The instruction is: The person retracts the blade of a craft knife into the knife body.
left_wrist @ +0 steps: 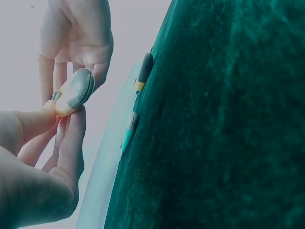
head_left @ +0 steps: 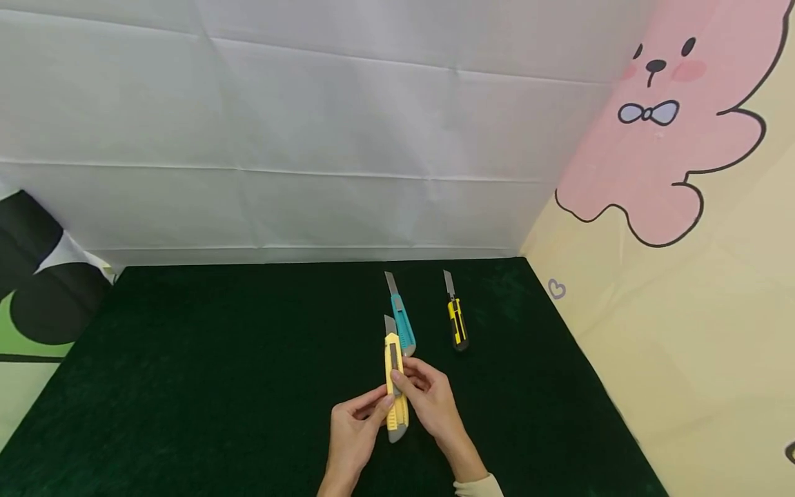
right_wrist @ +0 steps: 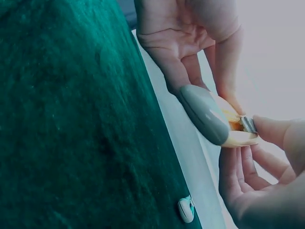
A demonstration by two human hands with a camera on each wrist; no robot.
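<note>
Both hands hold a yellow box cutter [head_left: 399,414] up over the dark green table, its blade extended and pointing away from me. My left hand [head_left: 352,431] pinches the handle near its grey butt end. From the other side my right hand [head_left: 436,404] grips the handle higher up, its thumb on the grey slider [right_wrist: 249,125]. The rounded grey end cap [left_wrist: 82,90] faces the wrist cameras. Just beyond lies a teal box cutter [head_left: 404,321], partly overlapped by the yellow one in the head view. To its right lies a black and yellow box cutter [head_left: 457,324]. Both have blades out.
Dark green cloth [head_left: 217,373] covers the table. A white creased sheet [head_left: 310,138] hangs along its back edge. At the right stands a cream wall [head_left: 683,331] with a pink bear drawing, and a printed panel [head_left: 37,386] borders the left side.
</note>
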